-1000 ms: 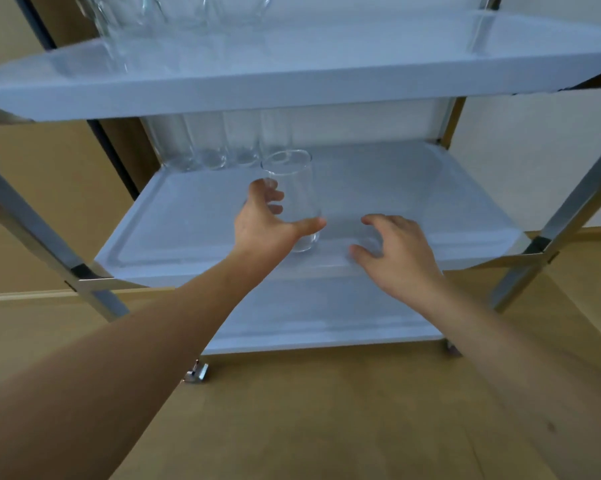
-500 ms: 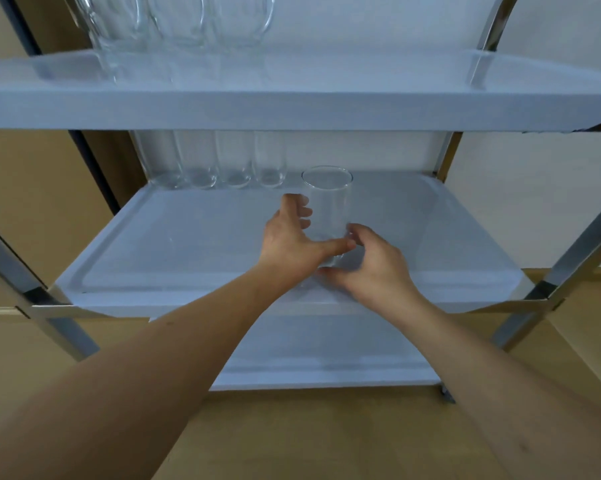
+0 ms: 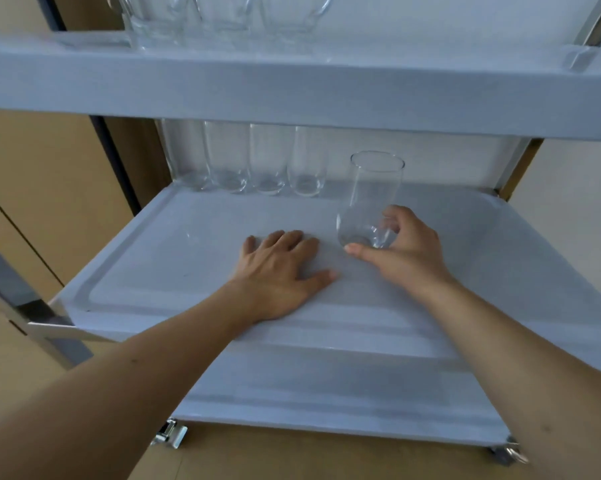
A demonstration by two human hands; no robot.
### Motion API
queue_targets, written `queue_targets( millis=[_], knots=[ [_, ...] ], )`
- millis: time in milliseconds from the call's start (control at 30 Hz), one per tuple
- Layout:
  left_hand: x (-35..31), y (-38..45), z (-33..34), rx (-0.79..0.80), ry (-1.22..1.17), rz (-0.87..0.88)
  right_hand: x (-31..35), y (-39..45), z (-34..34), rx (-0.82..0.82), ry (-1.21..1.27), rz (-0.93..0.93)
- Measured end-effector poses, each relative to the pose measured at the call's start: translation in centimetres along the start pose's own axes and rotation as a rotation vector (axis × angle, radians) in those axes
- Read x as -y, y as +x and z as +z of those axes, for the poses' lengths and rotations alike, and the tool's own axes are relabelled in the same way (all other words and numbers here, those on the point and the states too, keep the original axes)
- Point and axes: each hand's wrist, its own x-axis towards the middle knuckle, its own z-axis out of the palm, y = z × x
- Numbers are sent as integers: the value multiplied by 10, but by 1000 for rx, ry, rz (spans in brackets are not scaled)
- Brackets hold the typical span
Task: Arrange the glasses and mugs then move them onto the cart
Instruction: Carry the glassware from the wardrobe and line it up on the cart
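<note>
Handover done: the glass (image 3: pixel 370 199) has passed from the left hand to the right hand (image 3: pixel 404 251), whose thumb and fingers curl round its base. It stands upright on the cart's middle shelf (image 3: pixel 153 258), just short of the back-edge row of four glasses (image 3: pixel 254 161). Left hand (image 3: pixel 278 268) now lies flat, fingers spread, on the shelf (holding nothing). Judged next: slide it back to extend the row.
</note>
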Motion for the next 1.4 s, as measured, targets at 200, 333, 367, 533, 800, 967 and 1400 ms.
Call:
queue_targets(
  millis=[200,333,367,533,800,967,1400],
  knots=[
    [3,1,5,-6,32,25,-1,49,26,-50,-33,-9],
    [4,2,7,-27,23,34,-4,80,34,-55,-53,-4],
    [4,2,7,-25,22,34,-4,86,36,-60,-56,-2],
    [6,3,8,-34,6,39,-3,103,45,-69,-68,1],
    [7,3,12,-57,-1,48,-3,127,54,-82,-111,31],
    [8,3,13,-75,5,58,-7,132,63,-108,-94,33],
    [6,5,13,-59,4,35,-6,134,62,0,-195,53]
  ],
)
